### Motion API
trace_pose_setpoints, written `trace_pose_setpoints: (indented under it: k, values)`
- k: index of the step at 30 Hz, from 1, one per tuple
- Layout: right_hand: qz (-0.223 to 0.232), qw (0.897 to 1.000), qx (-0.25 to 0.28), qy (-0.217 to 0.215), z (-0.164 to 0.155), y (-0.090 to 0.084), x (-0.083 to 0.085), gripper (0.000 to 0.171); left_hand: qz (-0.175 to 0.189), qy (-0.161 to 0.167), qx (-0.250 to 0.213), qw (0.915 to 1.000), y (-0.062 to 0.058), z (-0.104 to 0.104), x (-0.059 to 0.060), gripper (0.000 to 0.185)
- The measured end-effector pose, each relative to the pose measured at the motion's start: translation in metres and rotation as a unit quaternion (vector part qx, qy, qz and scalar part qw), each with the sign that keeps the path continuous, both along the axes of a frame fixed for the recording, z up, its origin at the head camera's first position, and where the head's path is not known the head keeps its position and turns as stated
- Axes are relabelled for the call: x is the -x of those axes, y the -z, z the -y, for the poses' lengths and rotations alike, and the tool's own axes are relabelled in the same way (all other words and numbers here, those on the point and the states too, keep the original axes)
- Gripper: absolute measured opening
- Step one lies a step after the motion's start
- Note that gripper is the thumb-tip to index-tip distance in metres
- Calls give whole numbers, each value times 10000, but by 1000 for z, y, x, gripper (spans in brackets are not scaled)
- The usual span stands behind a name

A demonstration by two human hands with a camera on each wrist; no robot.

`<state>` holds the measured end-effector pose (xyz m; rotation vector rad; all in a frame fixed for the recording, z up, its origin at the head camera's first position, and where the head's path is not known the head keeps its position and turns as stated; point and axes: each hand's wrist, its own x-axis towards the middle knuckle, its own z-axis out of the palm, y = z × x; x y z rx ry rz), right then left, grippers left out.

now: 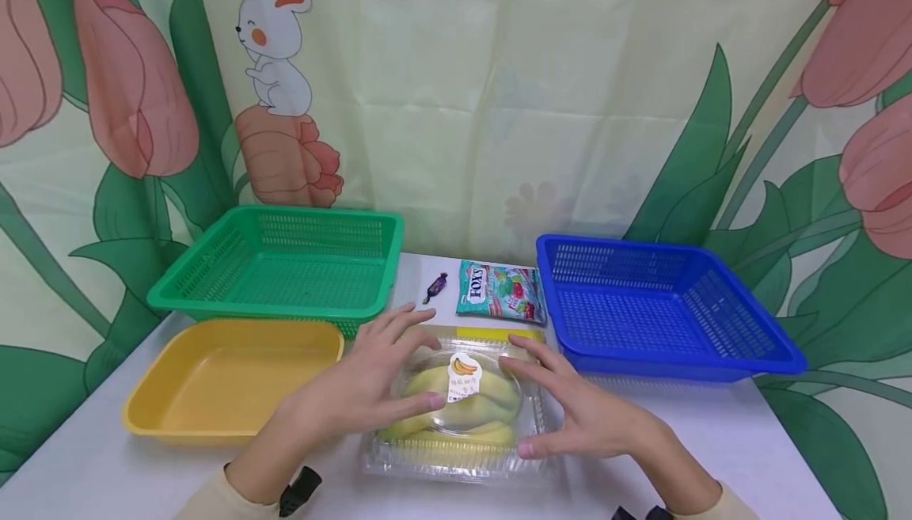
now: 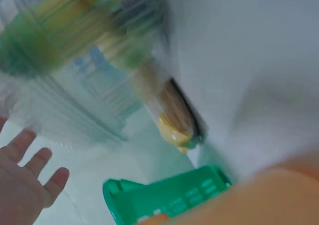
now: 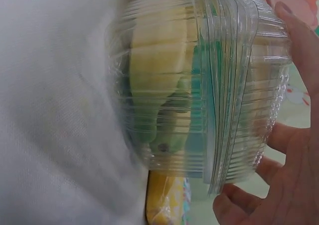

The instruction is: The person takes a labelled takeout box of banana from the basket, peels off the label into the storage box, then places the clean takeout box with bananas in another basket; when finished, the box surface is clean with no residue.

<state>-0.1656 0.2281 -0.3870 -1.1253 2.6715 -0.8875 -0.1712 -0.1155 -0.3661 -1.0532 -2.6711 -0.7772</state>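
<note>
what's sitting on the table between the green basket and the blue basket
In the head view, between the green basket and the blue basket lie a small dark wrapped candy and a Fox's candy bag, on the white table.

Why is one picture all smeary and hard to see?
The left wrist view is streaked with motion blur, so the clear plastic banana box and green mesh basket look smeared. The right wrist view is sharper on the box ridges, soft at the white table. The head view is crisp, with a little glare on the lid.
</note>
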Motion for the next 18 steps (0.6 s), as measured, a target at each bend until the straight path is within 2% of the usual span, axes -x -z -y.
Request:
trace_pose_setpoints:
  k: [4,12,18]
  values:
    - [12,10000,-17,2,-1,-1,1,92,-341,187,-86,9992,1,-13,4,46]
    - [21,10000,-68,0,-1,-2,2,92,-49,156,-213,9996,7,-28,4,36]
    - [30,10000,-87,-9,2,-3,2,91,-173,179,-25,9997,9,-33,5,36]
